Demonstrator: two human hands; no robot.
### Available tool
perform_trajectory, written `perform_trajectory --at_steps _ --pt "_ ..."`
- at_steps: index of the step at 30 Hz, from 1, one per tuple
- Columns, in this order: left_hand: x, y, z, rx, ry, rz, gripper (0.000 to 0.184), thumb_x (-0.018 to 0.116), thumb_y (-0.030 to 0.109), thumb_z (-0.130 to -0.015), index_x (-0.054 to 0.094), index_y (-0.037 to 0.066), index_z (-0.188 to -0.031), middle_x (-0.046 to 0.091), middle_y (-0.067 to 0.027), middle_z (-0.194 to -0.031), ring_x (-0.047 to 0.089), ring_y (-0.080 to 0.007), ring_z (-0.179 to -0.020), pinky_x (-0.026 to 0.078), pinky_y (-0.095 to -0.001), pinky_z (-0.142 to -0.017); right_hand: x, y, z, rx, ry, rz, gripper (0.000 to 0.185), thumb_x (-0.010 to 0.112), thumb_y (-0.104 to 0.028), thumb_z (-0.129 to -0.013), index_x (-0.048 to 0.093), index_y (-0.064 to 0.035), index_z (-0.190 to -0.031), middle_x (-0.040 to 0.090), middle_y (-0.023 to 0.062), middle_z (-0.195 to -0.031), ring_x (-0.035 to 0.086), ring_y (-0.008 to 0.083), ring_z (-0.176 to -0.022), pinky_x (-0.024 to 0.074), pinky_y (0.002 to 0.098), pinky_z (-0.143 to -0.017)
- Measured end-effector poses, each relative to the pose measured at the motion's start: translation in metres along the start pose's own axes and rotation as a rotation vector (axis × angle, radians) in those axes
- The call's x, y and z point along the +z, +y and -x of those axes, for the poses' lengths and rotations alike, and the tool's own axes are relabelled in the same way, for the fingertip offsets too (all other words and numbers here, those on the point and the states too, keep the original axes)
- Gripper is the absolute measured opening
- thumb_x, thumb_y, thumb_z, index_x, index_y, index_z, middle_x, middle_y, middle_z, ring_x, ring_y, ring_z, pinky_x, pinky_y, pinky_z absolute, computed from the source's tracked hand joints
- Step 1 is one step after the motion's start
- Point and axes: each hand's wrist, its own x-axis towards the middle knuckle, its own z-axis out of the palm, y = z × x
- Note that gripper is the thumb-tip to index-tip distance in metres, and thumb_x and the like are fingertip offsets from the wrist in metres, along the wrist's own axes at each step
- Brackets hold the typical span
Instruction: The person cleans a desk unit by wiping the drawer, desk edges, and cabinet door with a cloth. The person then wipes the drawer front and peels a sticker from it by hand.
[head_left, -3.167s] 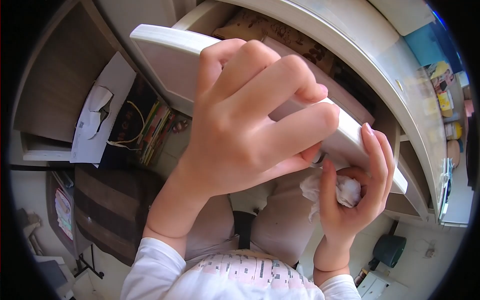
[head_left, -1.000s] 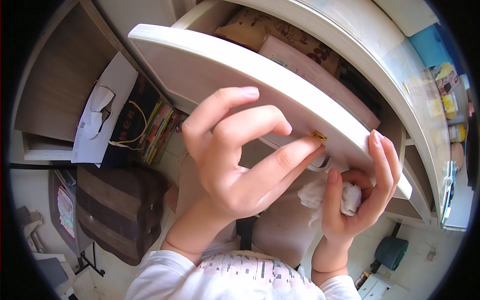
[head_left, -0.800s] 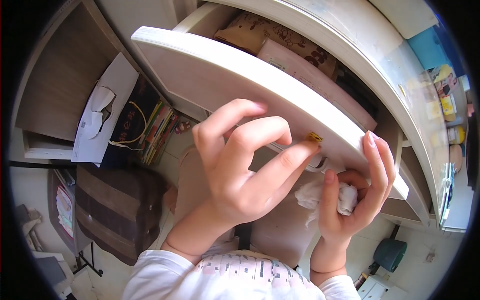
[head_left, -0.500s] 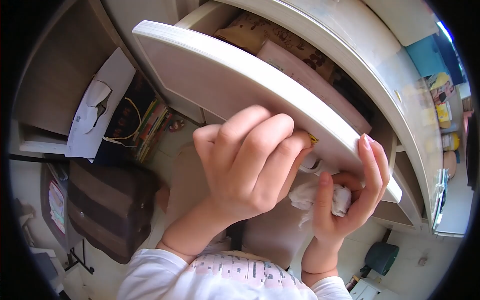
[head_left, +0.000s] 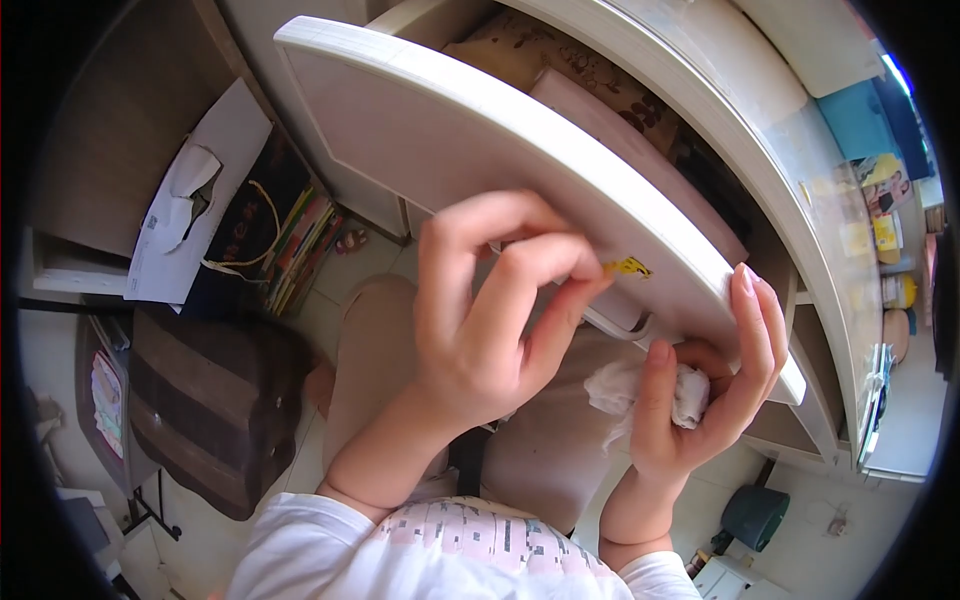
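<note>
A white drawer front (head_left: 480,130) stands pulled out across the view, with a small yellow and black sticker (head_left: 632,267) on its face. My left hand (head_left: 510,300) is at this face, thumb and a fingertip pinched on the sticker's left edge, other fingers curled. My right hand (head_left: 710,390) holds a crumpled white tissue (head_left: 690,396) in its palm, its fingertips resting on the drawer's top edge near the right end. Inside the drawer lie a pink box (head_left: 630,150) and a brown patterned bag (head_left: 560,55). A white handle (head_left: 625,325) is partly visible below the sticker.
Left, a shelf holds a torn white paper item (head_left: 195,195), a dark bag (head_left: 240,235) and upright books (head_left: 300,245). A brown striped seat (head_left: 215,410) is below. A glass-topped desk (head_left: 780,110) curves along the right. A green bin (head_left: 755,517) stands lower right.
My left hand has moved from covering the drawer's top edge down to the sticker, and its fingers have drawn slightly left, with the sticker's edge lifted. My right hand keeps the tissue at the drawer edge.
</note>
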Motion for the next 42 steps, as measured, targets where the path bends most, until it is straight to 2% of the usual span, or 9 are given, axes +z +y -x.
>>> perform_trajectory --at_steps 3,7,10,16,20,23,26,32,42 --pt "-0.011 0.0 0.002 0.027 -0.048 0.112 0.023 0.075 0.001 -0.083 0.056 0.006 -0.095 0.068 -0.0121 -0.093 0.064 -0.0281 -0.088 0.05 -0.0365 -0.081 0.001 -0.005 0.0 0.034 0.02 0.017 0.058 0.072 0.001 -0.078 0.055 0.0004 -0.133 0.047 0.0202 -0.137 0.063 0.0156 -0.087 0.0516 0.0219 -0.06" --pt "-0.028 0.021 0.019 0.04 -0.19 0.202 0.033 0.083 0.015 -0.08 0.061 0.02 -0.103 0.072 0.0069 -0.1 0.067 -0.0127 -0.092 0.038 -0.032 -0.08 -0.012 -0.007 0.02 -0.058 -0.037 0.061 0.042 0.077 -0.01 -0.081 0.065 -0.0025 -0.121 0.047 0.0181 -0.139 0.065 0.0213 -0.092 0.0559 0.0292 -0.071" --pt "-0.031 0.029 0.019 0.168 -0.121 0.149 0.01 0.07 0.017 -0.085 0.072 0.019 -0.095 0.071 0.0095 -0.095 0.068 -0.0082 -0.087 0.028 -0.029 -0.068 -0.014 -0.019 0.024 0.118 -0.17 -0.183 0.017 0.076 -0.014 -0.084 0.073 -0.0019 -0.096 0.067 0.0162 -0.107 0.069 0.0276 -0.093 0.0577 0.0343 -0.079" --pt "-0.033 0.037 0.012 0.237 -0.122 -0.058 0.024 0.076 0.029 -0.076 0.072 0.032 -0.1 0.064 0.021 -0.095 0.055 -0.0059 -0.09 0.032 -0.031 -0.079 -0.023 -0.031 0.016 0.325 -0.118 -0.552 0.015 0.076 -0.006 -0.082 0.072 0.0019 -0.093 0.071 0.0159 -0.091 0.072 0.0258 -0.085 0.0582 0.0329 -0.075" --pt "-0.037 0.032 -0.003 0.246 -0.2 -0.052 0.029 0.081 0.033 -0.074 0.074 0.03 -0.101 0.061 0.0167 -0.092 0.056 -0.0097 -0.09 0.034 -0.0317 -0.076 -0.041 -0.034 -0.006 0.372 -0.081 -0.429 0.008 0.077 -0.004 -0.08 0.072 -0.0004 -0.085 0.073 0.0127 -0.084 0.071 0.0236 -0.081 0.0573 0.033 -0.074" --pt "-0.025 0.025 -0.011 0.154 -0.045 -0.088 0.039 0.09 0.033 -0.068 0.075 0.02 -0.101 0.065 0.0057 -0.094 0.058 -0.0205 -0.089 0.044 -0.0338 -0.079 -0.058 -0.019 -0.054 0.115 0.136 -0.019 0.007 0.077 0.0 -0.079 0.071 -0.0007 -0.081 0.072 0.0089 -0.078 0.066 0.0168 -0.073 0.0494 0.026 -0.07" --pt "-0.011 0.013 -0.016 0.026 0.025 -0.174 0.036 0.091 0.02 -0.066 0.072 0.012 -0.096 0.066 -0.0027 -0.095 0.06 -0.0267 -0.095 0.047 -0.0348 -0.085 -0.07 0.01 -0.113 0.323 -0.039 0.245 0.011 0.08 -0.004 -0.08 0.071 0.0014 -0.081 0.068 0.0024 -0.073 0.059 0.0074 -0.065 0.0449 0.0191 -0.062" --pt "0.0 0.021 -0.001 -0.159 0.101 -0.269 0.032 0.094 0.018 -0.057 0.075 0.016 -0.083 0.07 0.0039 -0.084 0.06 -0.0278 -0.1 0.037 -0.0411 -0.096 -0.073 0.033 -0.141 0.418 -0.247 0.166 0.015 0.081 -0.012 -0.079 0.073 0.0001 -0.082 0.061 -0.0019 -0.069 0.053 0.0051 -0.062 0.0421 0.0203 -0.059" --pt "0.002 0.014 0.01 -0.127 0.088 -0.127 0.035 0.091 0.012 -0.062 0.076 0.016 -0.093 0.069 0.0037 -0.09 0.058 -0.0273 -0.103 0.036 -0.0433 -0.101 -0.086 -0.016 -0.089 0.125 -0.018 0.266 0.023 0.068 -0.003 -0.086 0.074 -0.003 -0.108 0.07 0.0042 -0.089 0.058 0.0102 -0.079 0.044 0.0197 -0.069"
